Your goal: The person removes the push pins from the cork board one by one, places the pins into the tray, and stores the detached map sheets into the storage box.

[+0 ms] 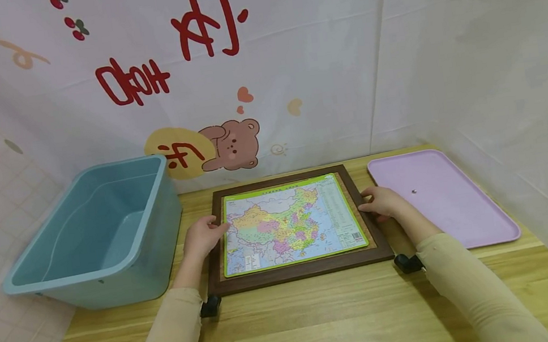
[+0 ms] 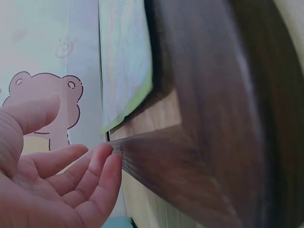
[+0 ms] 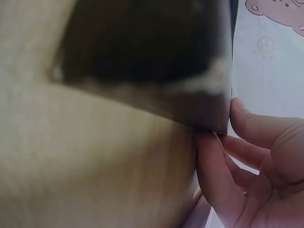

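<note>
A dark brown wooden frame (image 1: 312, 272) lies on the table, with a colourful map sheet (image 1: 280, 224) with a green border set inside it. My left hand (image 1: 203, 238) is at the frame's left side. In the left wrist view its fingertips (image 2: 111, 159) are right at the frame's outer edge, while the thumb stands apart in the air. On the opposite side my right hand (image 1: 383, 203) pinches the frame's edge, thumb on top and fingers below, as the right wrist view shows.
To the left stands a deep blue-green plastic tub (image 1: 152, 226). A flat lilac tray (image 1: 463, 210) lies at the right, with a small shiny piece (image 1: 414, 191) on it. Behind the wooden table (image 1: 318, 325) hangs a white printed cloth (image 1: 312, 63).
</note>
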A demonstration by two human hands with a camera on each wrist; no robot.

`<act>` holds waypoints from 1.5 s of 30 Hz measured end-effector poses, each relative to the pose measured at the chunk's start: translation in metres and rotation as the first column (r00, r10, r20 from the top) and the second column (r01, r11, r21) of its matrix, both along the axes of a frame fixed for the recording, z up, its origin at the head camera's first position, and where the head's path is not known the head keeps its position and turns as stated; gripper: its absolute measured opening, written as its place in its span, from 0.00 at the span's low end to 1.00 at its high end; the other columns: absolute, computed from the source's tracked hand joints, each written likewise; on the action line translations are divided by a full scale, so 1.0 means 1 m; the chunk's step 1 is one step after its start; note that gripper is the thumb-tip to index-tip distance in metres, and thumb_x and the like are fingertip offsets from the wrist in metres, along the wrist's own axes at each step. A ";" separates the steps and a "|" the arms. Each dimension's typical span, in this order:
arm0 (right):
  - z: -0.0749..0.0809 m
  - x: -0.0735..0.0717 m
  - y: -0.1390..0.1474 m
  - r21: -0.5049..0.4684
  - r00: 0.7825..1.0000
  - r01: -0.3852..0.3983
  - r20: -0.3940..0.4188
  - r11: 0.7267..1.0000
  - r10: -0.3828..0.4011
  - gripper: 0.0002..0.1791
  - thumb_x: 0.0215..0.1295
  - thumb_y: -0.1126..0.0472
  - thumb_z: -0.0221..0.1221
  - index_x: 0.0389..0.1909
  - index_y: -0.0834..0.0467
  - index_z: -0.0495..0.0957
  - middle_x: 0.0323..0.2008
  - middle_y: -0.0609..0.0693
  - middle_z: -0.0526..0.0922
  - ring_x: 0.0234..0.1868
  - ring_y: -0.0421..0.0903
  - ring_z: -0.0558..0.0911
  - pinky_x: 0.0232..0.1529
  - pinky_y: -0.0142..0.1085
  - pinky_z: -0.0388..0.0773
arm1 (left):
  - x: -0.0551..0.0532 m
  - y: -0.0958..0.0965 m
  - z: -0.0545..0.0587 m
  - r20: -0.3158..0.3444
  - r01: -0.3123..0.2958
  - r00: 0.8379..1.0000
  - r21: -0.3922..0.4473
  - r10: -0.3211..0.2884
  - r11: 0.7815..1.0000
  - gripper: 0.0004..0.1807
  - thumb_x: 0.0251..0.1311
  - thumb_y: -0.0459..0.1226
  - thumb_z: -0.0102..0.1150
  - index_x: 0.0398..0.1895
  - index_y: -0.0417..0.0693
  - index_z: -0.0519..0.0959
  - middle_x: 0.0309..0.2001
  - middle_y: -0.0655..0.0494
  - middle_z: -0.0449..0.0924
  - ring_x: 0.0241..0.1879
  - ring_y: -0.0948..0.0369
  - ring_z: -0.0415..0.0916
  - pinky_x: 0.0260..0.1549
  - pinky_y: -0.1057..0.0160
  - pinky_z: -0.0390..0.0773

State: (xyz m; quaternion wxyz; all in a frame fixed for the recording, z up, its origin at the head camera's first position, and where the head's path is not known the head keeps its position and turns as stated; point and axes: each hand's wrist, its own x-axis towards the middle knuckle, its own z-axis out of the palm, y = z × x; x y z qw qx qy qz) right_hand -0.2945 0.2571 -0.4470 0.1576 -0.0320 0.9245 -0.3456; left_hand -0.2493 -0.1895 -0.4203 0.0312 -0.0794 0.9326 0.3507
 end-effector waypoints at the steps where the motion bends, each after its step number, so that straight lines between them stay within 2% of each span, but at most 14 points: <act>1: 0.000 0.000 0.000 -0.001 1.000 0.001 0.000 1.000 -0.001 0.32 0.71 0.60 0.59 0.67 0.73 0.61 0.57 0.76 0.70 0.50 0.65 0.79 0.33 0.43 0.84 | -0.001 0.000 0.000 0.006 -0.001 1.000 0.009 0.001 1.000 0.34 0.67 0.46 0.60 0.66 0.30 0.68 0.56 0.34 0.76 0.50 0.43 0.76 0.48 0.46 0.78; 9: 0.000 0.000 0.000 0.008 1.000 -0.007 0.006 1.000 0.007 0.32 0.72 0.60 0.58 0.68 0.73 0.60 0.57 0.76 0.70 0.48 0.65 0.80 0.33 0.43 0.84 | -0.006 0.002 0.000 0.057 -0.014 0.998 0.119 0.008 0.993 0.35 0.68 0.46 0.59 0.68 0.30 0.65 0.58 0.33 0.75 0.51 0.44 0.77 0.46 0.49 0.80; 17: -0.001 0.000 0.000 0.012 1.000 -0.005 0.013 1.000 0.005 0.32 0.72 0.60 0.58 0.69 0.73 0.60 0.59 0.76 0.69 0.51 0.65 0.79 0.34 0.42 0.84 | -0.010 0.005 -0.001 0.073 -0.023 0.997 0.170 0.011 0.985 0.35 0.69 0.45 0.58 0.69 0.29 0.63 0.60 0.32 0.72 0.51 0.44 0.76 0.46 0.49 0.79; 21: -0.001 0.000 -0.001 0.010 1.000 0.001 0.018 1.000 -0.001 0.32 0.72 0.60 0.58 0.69 0.72 0.60 0.59 0.76 0.69 0.53 0.66 0.78 0.34 0.42 0.84 | -0.012 0.007 -0.002 0.093 -0.046 0.995 0.212 0.027 0.976 0.35 0.69 0.44 0.58 0.69 0.28 0.63 0.64 0.32 0.68 0.54 0.43 0.73 0.50 0.47 0.78; 28: -0.002 -0.001 -0.001 0.008 1.000 0.005 0.014 1.000 -0.005 0.31 0.72 0.60 0.58 0.68 0.72 0.61 0.59 0.76 0.69 0.53 0.66 0.78 0.34 0.42 0.84 | -0.015 0.007 -0.004 0.113 -0.083 0.992 0.306 0.050 0.949 0.37 0.68 0.44 0.58 0.69 0.27 0.61 0.68 0.32 0.61 0.62 0.40 0.67 0.55 0.45 0.74; 39: -0.002 0.000 0.000 0.015 1.000 -0.009 0.004 1.000 0.009 0.31 0.72 0.60 0.58 0.68 0.73 0.61 0.58 0.76 0.70 0.52 0.66 0.79 0.34 0.43 0.84 | -0.017 0.006 -0.008 0.125 -0.138 0.988 0.458 0.090 0.878 0.36 0.70 0.43 0.57 0.72 0.31 0.59 0.70 0.35 0.60 0.64 0.41 0.65 0.57 0.45 0.72; 42: -0.001 0.001 0.000 0.008 1.000 -0.007 0.008 1.000 0.007 0.31 0.72 0.61 0.58 0.68 0.73 0.61 0.58 0.75 0.71 0.51 0.66 0.79 0.34 0.43 0.84 | -0.018 0.006 -0.009 0.130 -0.136 0.988 0.475 0.084 0.870 0.35 0.70 0.43 0.56 0.72 0.32 0.60 0.69 0.36 0.61 0.64 0.42 0.65 0.57 0.44 0.71; 45: -0.001 0.000 -0.001 0.004 1.000 -0.007 0.013 1.000 0.007 0.31 0.73 0.61 0.58 0.68 0.73 0.60 0.58 0.75 0.70 0.52 0.66 0.79 0.35 0.43 0.84 | -0.018 0.006 -0.010 0.138 -0.132 0.988 0.475 0.074 0.870 0.34 0.70 0.43 0.56 0.72 0.33 0.61 0.68 0.37 0.63 0.62 0.43 0.65 0.56 0.44 0.70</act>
